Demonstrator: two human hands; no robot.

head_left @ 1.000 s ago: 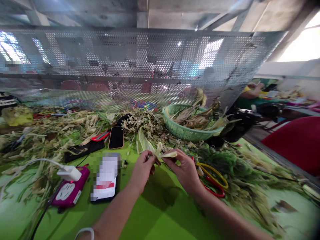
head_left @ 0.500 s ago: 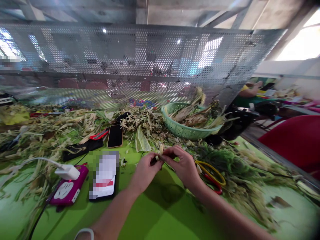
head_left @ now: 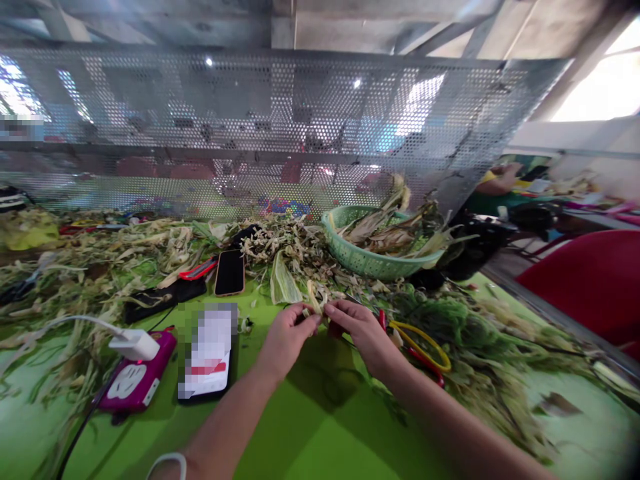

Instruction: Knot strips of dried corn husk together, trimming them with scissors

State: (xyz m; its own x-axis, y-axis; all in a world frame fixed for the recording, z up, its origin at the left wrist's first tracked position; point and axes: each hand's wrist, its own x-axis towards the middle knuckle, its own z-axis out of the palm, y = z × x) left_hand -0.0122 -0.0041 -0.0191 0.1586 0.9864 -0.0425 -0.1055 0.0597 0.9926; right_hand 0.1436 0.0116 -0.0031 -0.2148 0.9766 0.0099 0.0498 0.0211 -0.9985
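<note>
A narrow, pale strip of corn husk point(head_left: 313, 297) stands up between my two hands, over the green table. My left hand point(head_left: 284, 339) pinches its lower end with thumb and forefinger. Close against it, my right hand point(head_left: 361, 333) is closed, with its fingertips on the same strip. Part of the piece is hidden behind the fingers. Just right of my right hand lie red and yellow looped handles point(head_left: 431, 345), apparently of scissors. A wider pale husk leaf point(head_left: 285, 280) lies beyond my left hand.
A green plastic basket point(head_left: 375, 263) of dried husks stands behind. Husk scraps point(head_left: 145, 257) and green fibres point(head_left: 460, 327) cover both sides. Phones point(head_left: 231, 272), a magenta power bank point(head_left: 137, 383) with a white plug, and a perforated metal screen point(head_left: 280, 127) are around.
The husk strip now shows longer and leans left above my fingers. My right hand has flattened and lowered slightly, its fingertips still at the strip. My left hand has barely shifted.
</note>
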